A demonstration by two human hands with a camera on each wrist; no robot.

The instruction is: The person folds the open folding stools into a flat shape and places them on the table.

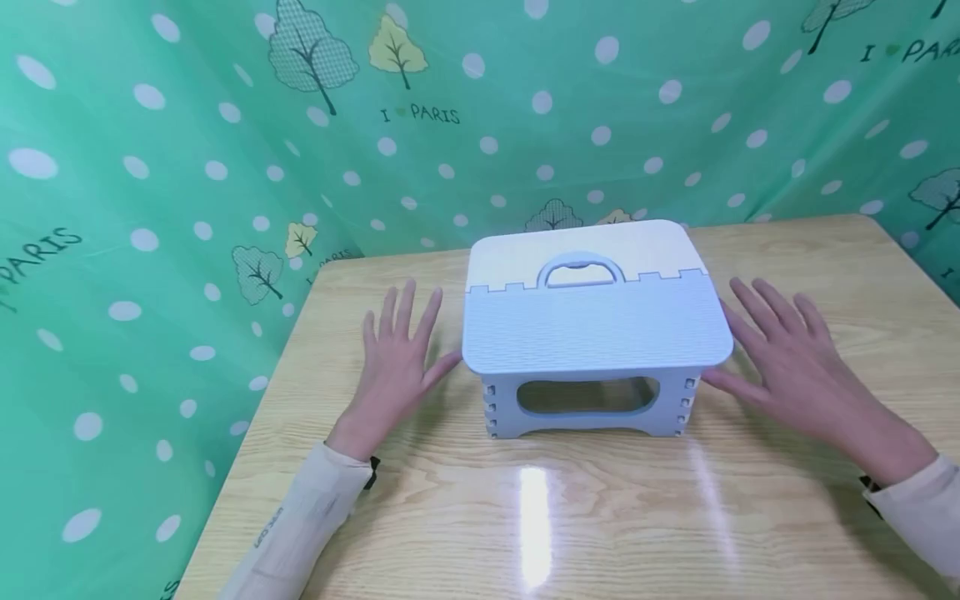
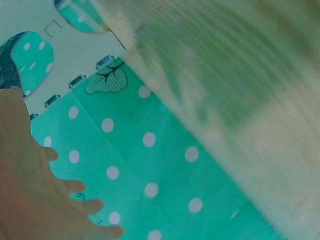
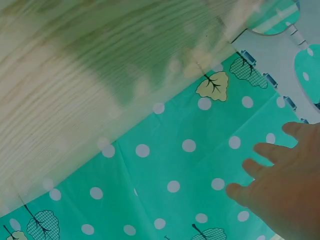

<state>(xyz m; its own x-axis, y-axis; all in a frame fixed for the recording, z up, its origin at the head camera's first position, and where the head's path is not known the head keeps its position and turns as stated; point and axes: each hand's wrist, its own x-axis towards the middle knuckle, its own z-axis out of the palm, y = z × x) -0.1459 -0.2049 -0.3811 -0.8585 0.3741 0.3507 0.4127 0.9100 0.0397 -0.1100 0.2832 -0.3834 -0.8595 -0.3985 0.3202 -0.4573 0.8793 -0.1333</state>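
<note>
A folding step stool [image 1: 592, 325], pale blue with a white rear part of its top, stands unfolded on the wooden table. An arched handle [image 1: 581, 260] lies in its top, and an oval opening shows in its front panel. My left hand [image 1: 397, 358] is beside the stool's left side, fingers spread and thumb tip right at the top's edge. On the other side my right hand [image 1: 795, 358] has its fingers spread, with thumb and forefinger close against the stool's right edge. In the wrist views, the stool's side [image 2: 75, 45] with its hinges shows near the fingers.
The light wood table [image 1: 600, 517] carries the stool, with bright reflections in front of it. Behind and to the left hangs a green curtain [image 1: 487, 183] with white dots, trees and lettering, close to the table's back edge.
</note>
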